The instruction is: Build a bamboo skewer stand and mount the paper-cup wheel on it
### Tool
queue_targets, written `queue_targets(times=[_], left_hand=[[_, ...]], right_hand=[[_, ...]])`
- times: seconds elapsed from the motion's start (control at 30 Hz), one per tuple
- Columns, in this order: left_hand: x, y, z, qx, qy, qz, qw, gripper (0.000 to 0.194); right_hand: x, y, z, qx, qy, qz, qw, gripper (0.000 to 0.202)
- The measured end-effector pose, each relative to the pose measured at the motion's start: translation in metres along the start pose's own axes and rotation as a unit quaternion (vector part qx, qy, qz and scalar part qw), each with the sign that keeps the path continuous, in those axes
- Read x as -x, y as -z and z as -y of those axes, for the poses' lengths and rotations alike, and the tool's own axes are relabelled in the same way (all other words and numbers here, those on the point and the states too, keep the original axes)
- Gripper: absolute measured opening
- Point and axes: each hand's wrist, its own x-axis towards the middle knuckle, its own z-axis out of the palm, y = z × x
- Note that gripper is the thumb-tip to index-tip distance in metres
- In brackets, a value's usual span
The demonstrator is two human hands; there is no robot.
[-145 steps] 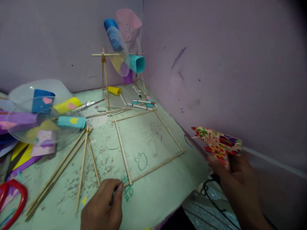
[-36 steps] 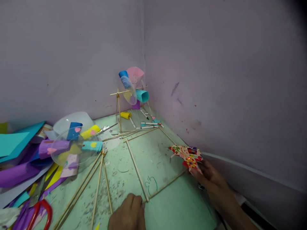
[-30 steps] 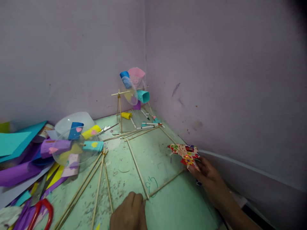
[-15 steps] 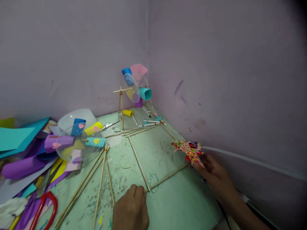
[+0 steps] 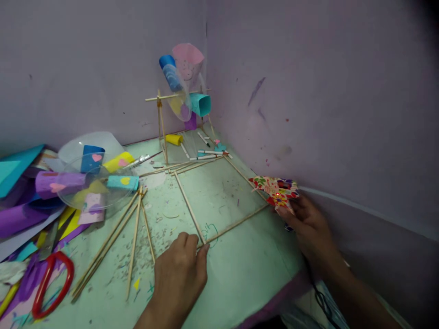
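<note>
My left hand (image 5: 181, 274) is closed on the near left corner of a square frame of wooden sticks (image 5: 190, 208), which lies flat on the green tabletop (image 5: 240, 278). My right hand (image 5: 307, 224) grips a tool wrapped in flower-patterned paper (image 5: 276, 189), held over the frame's near right corner with its tip pointing left. A small red light glows on the tool. That corner is partly hidden by the tool and my fingers.
Loose sticks (image 5: 135, 242) tied at one end lie left of my left hand. Beyond are red-handled scissors (image 5: 70, 274), coloured paper (image 5: 20, 219) and a clear disc with paper cups (image 5: 98, 180). At the back stands a stick-framed wheel (image 5: 185, 96) beside markers (image 5: 209, 152).
The camera view has tilted down and shifted, so the table appears higher. Both hands keep their holds, and my left thumb now shows at the corner of the frame.
</note>
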Motion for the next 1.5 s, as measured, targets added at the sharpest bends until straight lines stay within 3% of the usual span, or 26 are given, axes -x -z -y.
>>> queue_targets(times=[0.33,0.47,0.83,1.1,1.5], left_hand=[[0.005,-0.014,0.009,0.054,-0.049,-0.089,0.993,0.016],[0.006,-0.017,0.010,0.063,-0.057,-0.119,0.989,0.017],[0.006,-0.016,0.010,0.098,-0.031,-0.114,0.988,0.015],[0.005,-0.017,0.008,0.120,-0.027,-0.108,0.987,0.018],[0.005,-0.014,0.007,0.119,-0.005,-0.082,0.990,0.018]], right_hand=[[0.008,0.012,0.009,0.015,-0.008,-0.060,0.998,0.046],[0.001,0.010,0.006,0.018,-0.009,-0.034,0.999,0.048],[-0.010,0.000,0.000,0.027,-0.004,0.014,1.000,0.047],[-0.009,-0.006,-0.001,-0.008,-0.015,0.023,1.000,0.038],[-0.006,-0.005,-0.003,0.024,-0.026,0.015,0.999,0.040]])
